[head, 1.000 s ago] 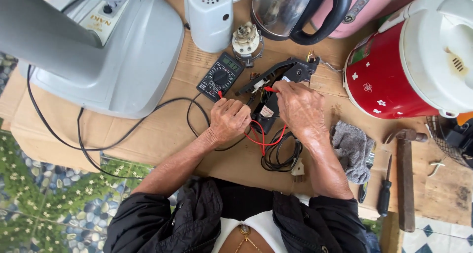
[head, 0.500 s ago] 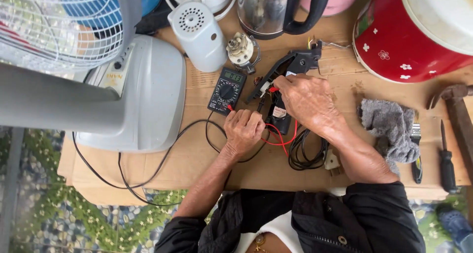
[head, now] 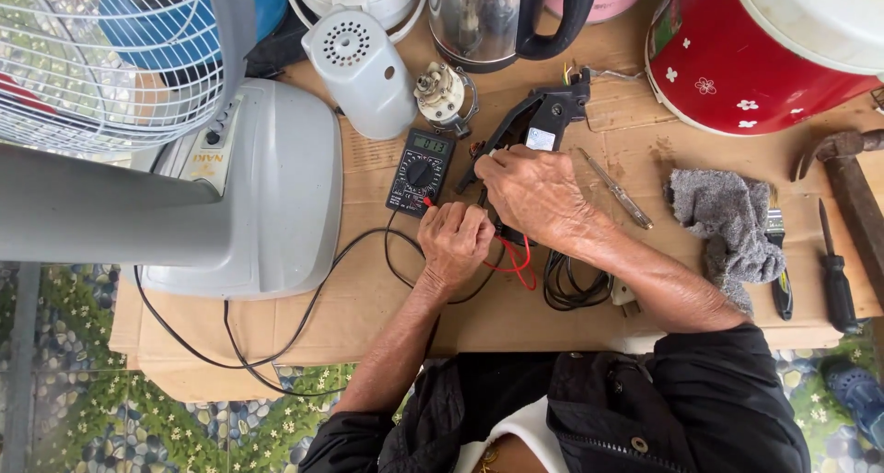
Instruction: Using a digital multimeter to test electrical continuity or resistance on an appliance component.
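Observation:
My left hand point(head: 455, 241) is closed around a red test probe beside a black digital multimeter point(head: 420, 172) lying on the cardboard-covered table point(head: 387, 307). My right hand point(head: 532, 195) presses a second probe against a black plastic electrical part point(head: 534, 123) with wires at its far end. Red and black leads point(head: 516, 261) loop between my wrists, next to a coiled black cable point(head: 573, 284).
A grey fan base point(head: 267, 187) with its wire guard point(head: 92, 58) stands at the left. At the back are a white motor housing point(head: 361, 68), a steel kettle point(head: 497, 17) and a red cooker point(head: 764, 49). A grey rag point(head: 723, 220), screwdrivers point(head: 836, 270) and a hammer point(head: 852, 178) lie right.
The view has shifted left and down, bringing the fan guard into sight. Both hands stay on the probes by the multimeter and the black part.

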